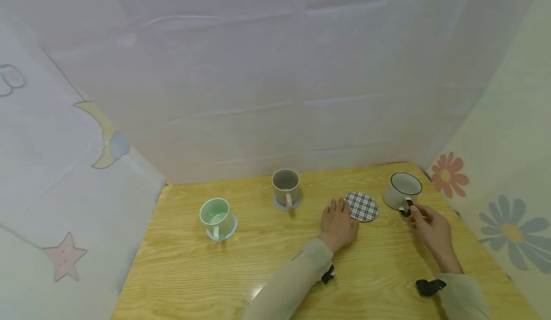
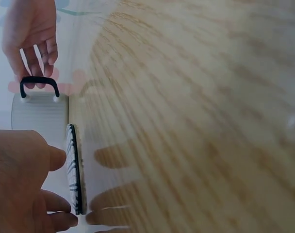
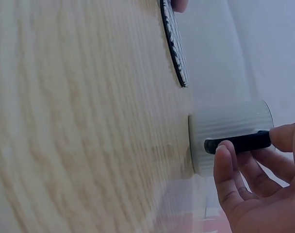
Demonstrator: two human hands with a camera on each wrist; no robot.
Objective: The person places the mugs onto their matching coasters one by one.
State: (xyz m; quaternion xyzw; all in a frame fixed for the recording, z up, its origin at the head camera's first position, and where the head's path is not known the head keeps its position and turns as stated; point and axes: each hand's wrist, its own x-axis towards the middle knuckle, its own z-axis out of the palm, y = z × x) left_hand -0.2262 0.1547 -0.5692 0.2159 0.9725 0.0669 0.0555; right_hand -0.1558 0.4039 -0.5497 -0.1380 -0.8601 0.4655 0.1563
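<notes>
At the right of the table, my right hand (image 1: 434, 231) grips the black handle (image 3: 239, 143) of a white ribbed mug (image 1: 400, 193) with a dark rim. The thumb is at the handle's upper end and the fingers curl about it. The mug appears to stand on the wood. My left hand (image 1: 339, 224) reaches to a round black-and-white plaid coaster (image 1: 362, 207), left of that mug. Its fingertips and thumb are at the coaster's near-left edge, fairly straight. In the left wrist view the coaster (image 2: 74, 170) shows edge-on beside the thumb; whether it is pinched is unclear.
A grey-brown mug (image 1: 285, 186) sits on a pale coaster (image 1: 281, 205) at the back middle. Farther left, a light green mug (image 1: 215, 217) is on another pale coaster (image 1: 232, 227). Printed cloth walls (image 1: 241, 95) border the wooden table (image 1: 193, 272) at the back and sides.
</notes>
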